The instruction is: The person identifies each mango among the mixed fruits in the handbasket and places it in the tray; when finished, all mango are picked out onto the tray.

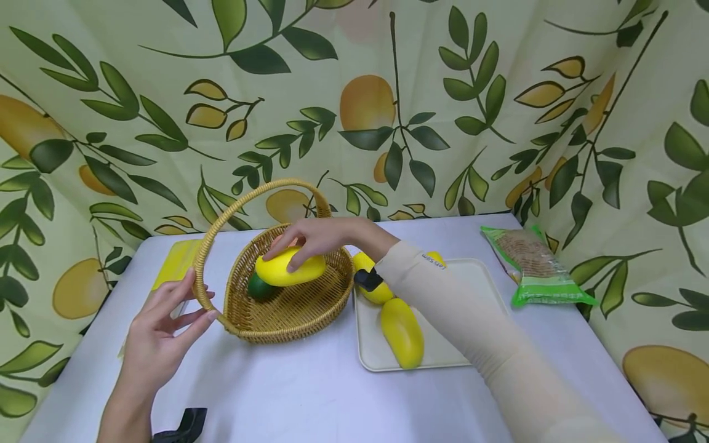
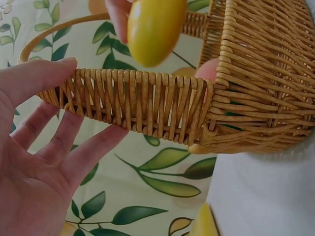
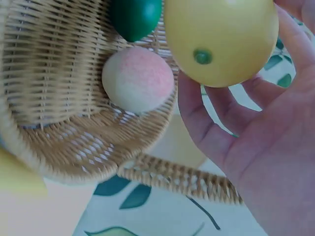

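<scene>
My left hand (image 1: pixel 157 329) grips the handle (image 1: pixel 202 261) of a brown wicker basket (image 1: pixel 293 335) between thumb and fingers, as the left wrist view also shows. Over the basket's opening, my right hand (image 1: pixel 318 237) holds a yellow mango (image 1: pixel 301 271) from above. In the right wrist view the mango (image 3: pixel 221 39) shows a green stem nub. A pink and white peach (image 3: pixel 139 79) lies inside the basket. Beside it is a dark green fruit (image 3: pixel 135 17), which the held mango partly covers in the head view.
Right of the basket, a white tray (image 1: pixel 443 360) carries a yellow mango (image 1: pixel 402 333) and other yellow fruits (image 1: pixel 376 292), partly behind my right forearm. A green-edged packet (image 1: pixel 534 264) lies at the far right. A flat yellow item (image 1: pixel 180 261) is behind my left hand.
</scene>
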Demonstrator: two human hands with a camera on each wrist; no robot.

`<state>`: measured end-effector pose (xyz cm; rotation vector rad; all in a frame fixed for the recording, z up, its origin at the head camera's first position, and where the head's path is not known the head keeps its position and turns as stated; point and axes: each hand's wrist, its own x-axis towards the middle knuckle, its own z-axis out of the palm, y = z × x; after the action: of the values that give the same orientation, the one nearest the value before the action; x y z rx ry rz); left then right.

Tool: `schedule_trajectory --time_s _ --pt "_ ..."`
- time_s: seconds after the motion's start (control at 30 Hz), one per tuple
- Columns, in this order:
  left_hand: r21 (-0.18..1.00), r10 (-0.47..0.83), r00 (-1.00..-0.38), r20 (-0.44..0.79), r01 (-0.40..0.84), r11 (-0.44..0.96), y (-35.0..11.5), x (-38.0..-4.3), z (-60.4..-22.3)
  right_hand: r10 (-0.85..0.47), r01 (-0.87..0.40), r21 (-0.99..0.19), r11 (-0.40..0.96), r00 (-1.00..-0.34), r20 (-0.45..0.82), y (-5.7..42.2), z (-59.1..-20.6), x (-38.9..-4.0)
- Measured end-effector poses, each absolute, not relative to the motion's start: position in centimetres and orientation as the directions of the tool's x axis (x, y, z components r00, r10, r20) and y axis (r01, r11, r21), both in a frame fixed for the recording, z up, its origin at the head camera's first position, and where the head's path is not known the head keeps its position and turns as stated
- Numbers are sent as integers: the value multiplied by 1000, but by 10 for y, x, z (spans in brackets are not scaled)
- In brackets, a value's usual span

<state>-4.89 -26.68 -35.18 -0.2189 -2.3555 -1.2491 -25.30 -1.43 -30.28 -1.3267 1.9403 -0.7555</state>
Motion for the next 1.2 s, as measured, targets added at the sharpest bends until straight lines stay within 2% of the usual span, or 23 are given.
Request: schedule_trajectory --time_s 0.13,0.23,0.63,0.87,1.2 --pt "737 -67 -873 484 365 569 -267 -50 -352 -958 -579 -770 269 -244 -151 -2 -296 -254" --pt "731 -59 -864 500 384 563 -268 -50 -353 -958 -573 -776 262 -252 -137 7 -293 -252" --pt "720 -54 -866 497 377 583 -268 -52 -354 -920 -564 -753 339 -365 -141 50 -287 -244" --pt "708 -33 -861 508 396 584 -273 -50 -351 -915 -567 -747 346 -381 -135 75 -281 -241" --pt "734 -38 -856 516 419 535 -272 -52 -354 -865 -523 -753 400 -486 -121 118 -274 -238"
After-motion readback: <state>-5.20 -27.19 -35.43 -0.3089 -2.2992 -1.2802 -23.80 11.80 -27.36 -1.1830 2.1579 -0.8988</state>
